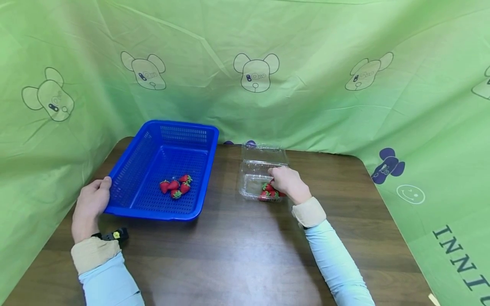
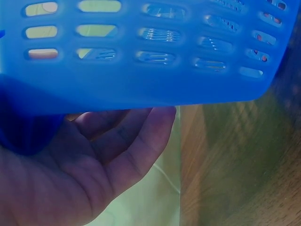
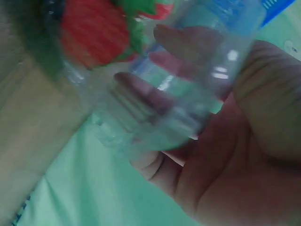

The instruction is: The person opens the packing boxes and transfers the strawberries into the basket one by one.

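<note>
My left hand (image 1: 92,197) grips the near left corner of a blue plastic basket (image 1: 208,178). In the left wrist view, the fingers (image 2: 134,146) curl beneath the basket's slotted side. Several red strawberries (image 1: 185,187) lie together on the basket floor. My right hand (image 1: 289,182) reaches into a clear plastic clamshell box (image 1: 250,187), over the strawberries (image 1: 264,195) at its right side. The right wrist view shows some fingers (image 3: 188,42) through the clear wall, spread apart, near a strawberry (image 3: 91,35). No strawberry shows between them.
The box's clear lid (image 1: 264,155) stands raised at the back. Dark brown wooden table (image 1: 229,255) lies beneath everything. A green printed cloth (image 1: 306,106) hangs behind and along both sides. A black strap with a buckle (image 1: 116,235) is around the left wrist.
</note>
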Demonstrator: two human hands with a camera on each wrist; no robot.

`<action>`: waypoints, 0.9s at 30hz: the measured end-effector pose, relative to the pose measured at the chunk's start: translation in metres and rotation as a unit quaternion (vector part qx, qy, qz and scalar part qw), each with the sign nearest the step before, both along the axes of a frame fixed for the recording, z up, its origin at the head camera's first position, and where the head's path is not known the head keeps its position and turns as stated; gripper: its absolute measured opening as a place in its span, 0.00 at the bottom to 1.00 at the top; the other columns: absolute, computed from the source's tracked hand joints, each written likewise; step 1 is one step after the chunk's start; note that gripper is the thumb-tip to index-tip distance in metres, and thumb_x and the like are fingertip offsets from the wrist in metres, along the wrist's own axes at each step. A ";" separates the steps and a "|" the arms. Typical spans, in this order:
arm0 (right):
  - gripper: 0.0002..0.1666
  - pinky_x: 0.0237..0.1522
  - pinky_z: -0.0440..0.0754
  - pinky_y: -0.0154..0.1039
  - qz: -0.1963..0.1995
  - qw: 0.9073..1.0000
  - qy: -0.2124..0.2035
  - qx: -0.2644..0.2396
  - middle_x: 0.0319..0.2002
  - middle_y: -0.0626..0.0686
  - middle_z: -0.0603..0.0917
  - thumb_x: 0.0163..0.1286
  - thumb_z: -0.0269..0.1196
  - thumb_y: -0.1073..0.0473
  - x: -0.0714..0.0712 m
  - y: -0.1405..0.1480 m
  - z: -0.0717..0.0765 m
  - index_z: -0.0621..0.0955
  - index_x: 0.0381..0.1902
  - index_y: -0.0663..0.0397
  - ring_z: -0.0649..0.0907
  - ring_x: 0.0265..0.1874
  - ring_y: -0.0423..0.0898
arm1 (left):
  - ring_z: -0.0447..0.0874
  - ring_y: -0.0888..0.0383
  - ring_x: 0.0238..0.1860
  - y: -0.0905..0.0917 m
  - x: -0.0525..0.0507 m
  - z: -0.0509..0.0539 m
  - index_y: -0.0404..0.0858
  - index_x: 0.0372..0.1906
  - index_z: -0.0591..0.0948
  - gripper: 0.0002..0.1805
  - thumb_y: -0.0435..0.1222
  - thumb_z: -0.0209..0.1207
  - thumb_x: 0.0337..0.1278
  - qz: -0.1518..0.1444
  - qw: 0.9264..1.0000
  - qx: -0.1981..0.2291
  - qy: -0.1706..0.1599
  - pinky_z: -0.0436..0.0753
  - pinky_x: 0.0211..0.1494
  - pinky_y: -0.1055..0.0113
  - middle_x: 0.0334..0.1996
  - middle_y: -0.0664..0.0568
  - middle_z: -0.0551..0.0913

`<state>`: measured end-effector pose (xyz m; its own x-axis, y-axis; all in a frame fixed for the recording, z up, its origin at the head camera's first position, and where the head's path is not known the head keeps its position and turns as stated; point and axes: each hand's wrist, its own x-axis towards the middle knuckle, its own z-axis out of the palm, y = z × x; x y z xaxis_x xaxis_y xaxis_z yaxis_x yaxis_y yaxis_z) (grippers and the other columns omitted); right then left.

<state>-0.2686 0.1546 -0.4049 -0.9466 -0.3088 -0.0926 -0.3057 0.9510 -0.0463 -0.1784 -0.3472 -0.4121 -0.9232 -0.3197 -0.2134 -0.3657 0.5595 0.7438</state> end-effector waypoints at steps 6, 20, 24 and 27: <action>0.03 0.25 0.76 0.52 -0.009 1.000 -0.014 0.007 0.32 0.56 0.84 0.56 0.60 0.63 -0.003 0.003 -0.006 0.79 0.27 0.49 0.81 0.31 0.52 | 0.65 0.36 0.56 0.001 0.000 -0.001 0.31 0.68 0.64 0.42 0.60 0.27 0.68 0.000 1.000 0.012 0.002 0.66 0.54 0.43 0.60 0.29 0.67; 0.06 0.26 0.78 0.52 0.000 0.999 -0.010 0.033 0.32 0.57 0.85 0.57 0.59 0.64 -0.011 0.000 -0.015 0.77 0.22 0.49 0.83 0.32 0.54 | 0.65 0.37 0.55 0.000 0.001 -0.002 0.31 0.68 0.64 0.42 0.61 0.27 0.68 0.000 1.000 0.017 -0.004 0.67 0.53 0.45 0.60 0.30 0.67; 0.02 0.28 0.79 0.53 0.000 1.000 -0.002 0.015 0.31 0.57 0.84 0.55 0.59 0.64 -0.010 0.001 -0.011 0.76 0.25 0.51 0.84 0.34 0.56 | 0.65 0.37 0.55 -0.001 0.002 -0.002 0.31 0.68 0.63 0.42 0.61 0.27 0.68 0.002 1.000 0.017 -0.004 0.66 0.53 0.45 0.60 0.30 0.67; 0.02 0.30 0.80 0.54 0.006 1.000 0.004 0.000 0.31 0.57 0.83 0.55 0.59 0.63 -0.011 0.002 -0.010 0.76 0.29 0.52 0.84 0.34 0.57 | 0.65 0.36 0.56 0.000 0.002 -0.001 0.31 0.69 0.63 0.42 0.61 0.27 0.68 0.003 1.000 0.015 -0.005 0.66 0.54 0.44 0.60 0.30 0.67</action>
<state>-0.2801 0.1568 -0.4150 -0.9436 -0.3201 -0.0843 -0.3175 0.9473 -0.0432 -0.1764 -0.3477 -0.4130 -0.9192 -0.3176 -0.2326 -0.3762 0.5344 0.7569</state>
